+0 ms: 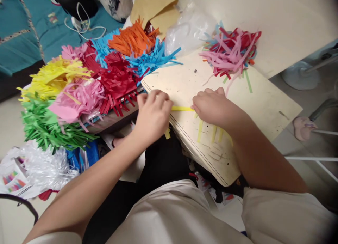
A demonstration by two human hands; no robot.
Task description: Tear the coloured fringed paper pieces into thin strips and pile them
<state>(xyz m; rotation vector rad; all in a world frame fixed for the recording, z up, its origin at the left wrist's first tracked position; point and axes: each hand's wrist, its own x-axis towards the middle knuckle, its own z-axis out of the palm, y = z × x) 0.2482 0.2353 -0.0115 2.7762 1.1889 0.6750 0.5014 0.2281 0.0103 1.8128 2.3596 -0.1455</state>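
Observation:
A yellow fringed paper strip (182, 109) stretches level between my two hands, just above the pale board (174, 80). My left hand (155, 113) grips its left end with curled fingers, at the board's left edge. Closed around the other end is my right hand (211, 106), over the middle of the board. Thin yellow tails hang below the strip, some under the right hand and one below the left. The fingertips of both hands are mostly hidden from this angle. Beyond my right hand lies a tangled pile of pink, red and blue paper strips (232, 50).
Fringed paper bundles are heaped at left: green (50, 122), yellow (52, 76), pink (79, 99), red (118, 74), blue (155, 57) and orange (134, 39). Clear plastic wrap (187, 29) and a brown envelope (155, 6) lie behind. White stringy material (52, 166) sits lower left.

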